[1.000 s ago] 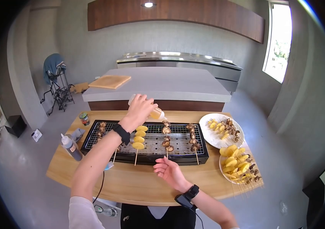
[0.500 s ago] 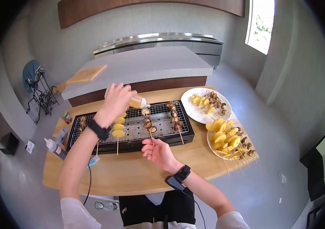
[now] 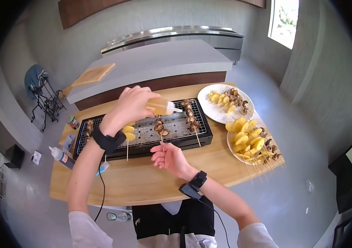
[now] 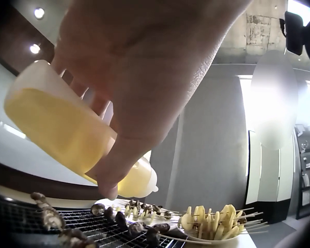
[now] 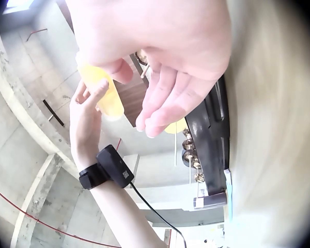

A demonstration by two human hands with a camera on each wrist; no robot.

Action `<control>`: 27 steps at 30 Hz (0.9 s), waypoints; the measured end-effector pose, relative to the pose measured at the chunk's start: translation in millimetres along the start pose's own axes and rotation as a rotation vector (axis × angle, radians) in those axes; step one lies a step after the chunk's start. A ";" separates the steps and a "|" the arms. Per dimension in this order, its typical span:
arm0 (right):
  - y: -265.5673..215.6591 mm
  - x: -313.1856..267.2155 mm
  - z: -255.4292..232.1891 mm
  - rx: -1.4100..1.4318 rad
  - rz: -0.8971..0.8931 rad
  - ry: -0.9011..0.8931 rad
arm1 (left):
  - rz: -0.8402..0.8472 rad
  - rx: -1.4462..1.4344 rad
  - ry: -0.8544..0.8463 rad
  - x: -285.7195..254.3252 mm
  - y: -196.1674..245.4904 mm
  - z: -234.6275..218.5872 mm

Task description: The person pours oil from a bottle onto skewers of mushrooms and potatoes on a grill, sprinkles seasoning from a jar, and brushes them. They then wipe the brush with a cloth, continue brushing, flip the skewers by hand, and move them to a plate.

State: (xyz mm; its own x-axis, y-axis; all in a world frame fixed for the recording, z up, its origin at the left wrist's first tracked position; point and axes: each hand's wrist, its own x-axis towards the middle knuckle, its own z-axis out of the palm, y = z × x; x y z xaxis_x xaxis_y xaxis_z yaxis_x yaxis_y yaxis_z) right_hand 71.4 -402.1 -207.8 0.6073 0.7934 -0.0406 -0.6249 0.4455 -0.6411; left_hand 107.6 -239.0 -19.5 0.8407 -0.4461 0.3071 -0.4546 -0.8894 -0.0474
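My left hand [image 3: 132,108] grips a clear squeeze bottle [image 3: 159,106] of yellow liquid, tilted with its nozzle to the right above the grill [image 3: 143,149]. In the left wrist view the bottle [image 4: 62,129] slants down across the fingers. Below it, a mushroom skewer [image 3: 159,127] lies on the grate, its stick pointing toward me. At the stick's near end my right hand [image 3: 172,160] pinches it, palm up, other fingers loosely curled. Potato slices [image 3: 129,136] on another skewer are partly behind my left hand. Another mushroom skewer [image 3: 190,115] lies to the right.
A white plate [image 3: 209,111] and a second dish [image 3: 232,152] of skewers stand at the right. On the left are a dark sauce bottle [image 3: 61,157], a jar [image 3: 73,121] and a blue-handled brush [image 3: 102,167]. A grey counter [image 3: 163,62] stands beyond the table.
The bottle has moved right relative to the grill and lies flatter, its nozzle passing beyond the mushroom skewer. My right hand has stayed by the stick. The head view has shifted and turned.
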 end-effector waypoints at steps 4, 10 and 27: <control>-1.9 -13.2 7.1 -0.059 -0.025 0.060 | -0.027 -0.087 -0.002 16.9 19.2 8.5; -0.8 -83.9 21.0 -0.143 -0.200 0.363 | -0.062 0.020 0.118 35.4 10.6 33.6; -39.1 -91.5 -16.4 -0.041 -0.246 0.446 | 0.244 0.346 0.154 1.5 47.5 21.5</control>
State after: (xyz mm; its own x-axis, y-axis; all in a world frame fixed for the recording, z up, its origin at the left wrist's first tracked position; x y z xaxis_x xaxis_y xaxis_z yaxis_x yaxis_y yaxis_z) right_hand 48.3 -498.9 -191.6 0.8898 0.4093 -0.2019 -0.4229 0.5732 -0.7019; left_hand 93.6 -284.1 -41.8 0.6556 -0.6500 0.3845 -0.4868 -0.7529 -0.4428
